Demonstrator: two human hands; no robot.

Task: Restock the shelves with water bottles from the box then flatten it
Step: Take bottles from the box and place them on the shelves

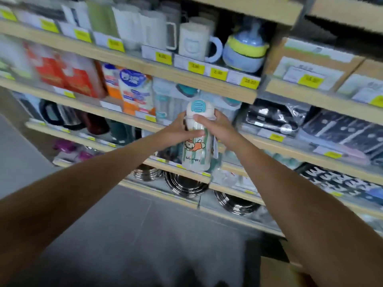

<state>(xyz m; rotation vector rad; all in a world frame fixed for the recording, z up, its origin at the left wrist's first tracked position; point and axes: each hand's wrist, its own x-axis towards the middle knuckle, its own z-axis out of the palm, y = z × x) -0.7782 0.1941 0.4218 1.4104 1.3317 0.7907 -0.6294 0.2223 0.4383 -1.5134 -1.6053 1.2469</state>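
**Holding one printed bottle up to the shelves, both hands on it**

I see my left hand (179, 129) wrapped round the upper body of a pale cream plastic water bottle with a cartoon print (194, 156), thumb lying across its front. My right hand (216, 125) grips the same bottle just below its lid, thumb on the neck and fingers curled behind. The bottle stands nearly upright in the air, near the middle of my view and in front of the shelf edges. Its white flip lid with a teal clasp (196, 107) points to twelve o'clock.

From the bottle, at twelve o'clock, a light wooden shelf board (186, 79) carries yellow price tags (216, 73). Above that board stand a white ceramic mug with a ring handle (193, 41) and, at one o'clock, a round blue bottle with a yellow band (245, 51). At ten o'clock are orange and white packets (134, 92), blurred. A black kettle (60, 114) sits at nine o'clock. Brown cardboard cartons with white labels (310, 59) fill the shelf at two o'clock. At six o'clock, stacked shiny steel bowls (184, 185) rest on the lowest shelf, above a grey tiled floor (124, 224). A brown cardboard surface (275, 272) shows at five o'clock, at the bottom edge; I cannot tell whether it is the box.
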